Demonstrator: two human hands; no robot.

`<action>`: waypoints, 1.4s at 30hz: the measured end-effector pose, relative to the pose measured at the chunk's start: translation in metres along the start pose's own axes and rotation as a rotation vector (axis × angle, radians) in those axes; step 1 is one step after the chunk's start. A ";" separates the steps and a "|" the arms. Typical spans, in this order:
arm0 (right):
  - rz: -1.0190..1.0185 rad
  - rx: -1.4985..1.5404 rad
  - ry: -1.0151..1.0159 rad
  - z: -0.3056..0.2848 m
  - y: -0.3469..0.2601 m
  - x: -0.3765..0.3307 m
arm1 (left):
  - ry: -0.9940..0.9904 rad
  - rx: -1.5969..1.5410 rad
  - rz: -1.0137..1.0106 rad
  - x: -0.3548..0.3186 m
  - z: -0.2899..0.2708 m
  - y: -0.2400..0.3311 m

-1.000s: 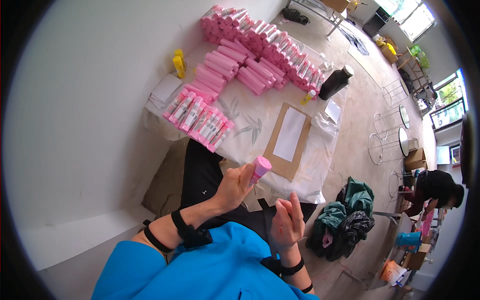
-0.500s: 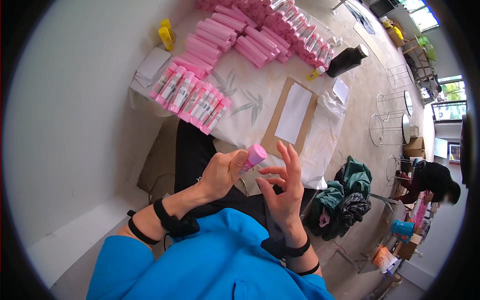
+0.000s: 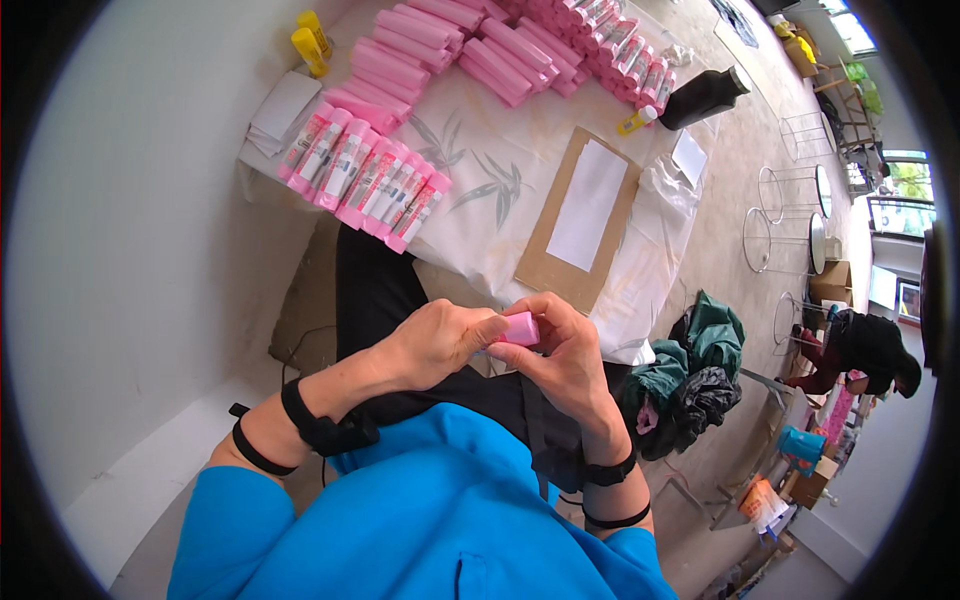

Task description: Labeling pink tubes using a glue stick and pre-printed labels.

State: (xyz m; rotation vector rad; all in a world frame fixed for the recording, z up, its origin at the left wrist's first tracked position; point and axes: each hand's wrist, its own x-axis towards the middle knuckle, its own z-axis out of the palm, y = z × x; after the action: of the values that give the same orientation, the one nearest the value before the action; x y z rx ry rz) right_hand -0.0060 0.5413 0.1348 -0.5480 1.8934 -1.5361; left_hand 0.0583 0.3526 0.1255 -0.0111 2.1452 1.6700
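My left hand (image 3: pixel 447 343) is closed around a roll of pink plastic bags (image 3: pixel 520 328) over my lap; most of the roll is hidden by the fingers. Thumb and fingers of my right hand (image 3: pixel 563 355) close on the roll's exposed end. On the near left part of the table lies a row of pink rolls with printed paper labels (image 3: pixel 372 178). Behind them are unlabelled pink rolls (image 3: pixel 400 62) in stacks. More labelled rolls (image 3: pixel 625 52) sit in a heap at the back.
A brown board (image 3: pixel 613 262) with white paper (image 3: pixel 590 205) lies on the table (image 3: pixel 465 240). Around it are a black bottle (image 3: pixel 703 98), a glue stick (image 3: pixel 637 121) and yellow glue sticks (image 3: pixel 309 50). Green and black bags (image 3: pixel 690 385) rest on the floor. Another person (image 3: pixel 868 350) bends over at right.
My right hand has come in from the right, its spread fingers now closing on the end of the pink roll. The left hand still holds the roll, which is turned more level.
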 end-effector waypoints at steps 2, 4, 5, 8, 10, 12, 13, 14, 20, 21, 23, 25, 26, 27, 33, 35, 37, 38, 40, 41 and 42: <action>0.067 0.180 0.013 -0.002 -0.001 -0.003 | -0.095 -0.034 -0.043 0.005 -0.004 0.001; 0.081 0.223 0.028 -0.003 -0.004 -0.003 | -0.195 -0.109 -0.035 0.011 -0.008 0.004; 0.090 0.266 0.040 -0.004 -0.005 -0.004 | -0.201 -0.110 -0.036 0.014 -0.009 0.007; 0.101 0.405 0.052 -0.008 -0.003 -0.006 | -0.290 -0.136 -0.027 0.022 -0.017 0.019; 0.099 0.422 0.072 -0.011 -0.003 -0.008 | -0.343 -0.070 -0.117 0.026 -0.022 0.025; 0.095 0.441 0.092 -0.012 -0.001 -0.010 | -0.286 -0.051 -0.051 0.028 -0.022 0.020; 0.053 0.453 0.094 -0.013 0.001 -0.010 | -0.224 -0.035 0.016 0.028 -0.023 0.020; 0.010 0.466 0.095 -0.013 0.003 -0.011 | -0.227 -0.031 0.013 0.025 -0.028 0.023; -0.089 0.615 0.159 -0.021 0.001 -0.021 | -0.058 -0.304 0.129 -0.004 -0.046 0.049; -0.125 0.595 0.151 -0.020 0.002 -0.021 | -0.060 -0.325 0.073 -0.009 -0.040 0.049; -0.120 0.605 0.138 -0.019 -0.006 -0.021 | -0.040 -0.462 0.003 -0.019 -0.029 0.060; -0.116 0.578 0.121 -0.020 -0.015 -0.022 | -0.016 -0.487 0.011 -0.023 -0.023 0.061; -0.115 0.579 0.119 -0.019 -0.020 -0.023 | 0.037 -0.438 0.028 -0.024 -0.022 0.063; -0.094 0.585 0.126 -0.017 -0.026 -0.023 | 0.091 -0.390 0.044 -0.026 -0.022 0.064; -0.134 0.359 0.147 -0.008 -0.039 -0.021 | 0.166 -0.124 0.331 -0.032 -0.026 0.061; -0.175 0.231 0.163 -0.006 -0.042 -0.018 | 0.152 -0.210 0.242 -0.036 -0.026 0.065; -0.069 0.189 0.174 -0.004 -0.043 -0.015 | 0.143 -0.289 0.151 -0.040 -0.027 0.065; -0.075 0.193 0.170 -0.004 -0.043 -0.014 | 0.115 -0.380 0.087 -0.041 -0.027 0.063; 0.020 0.296 0.123 -0.003 -0.042 -0.009 | 0.104 -0.449 0.021 -0.044 -0.032 0.054; 0.009 0.261 0.085 -0.003 -0.037 -0.004 | 0.088 -0.527 -0.006 -0.044 -0.032 0.046; -0.004 0.267 0.076 -0.003 -0.033 0.002 | 0.070 -0.609 -0.031 -0.044 -0.032 0.039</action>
State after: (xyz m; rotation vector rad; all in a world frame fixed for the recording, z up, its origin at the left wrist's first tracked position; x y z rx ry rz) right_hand -0.0115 0.5341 0.1666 -0.3783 1.7046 -1.7988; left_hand 0.0778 0.3230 0.1822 -0.2793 1.5884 2.2600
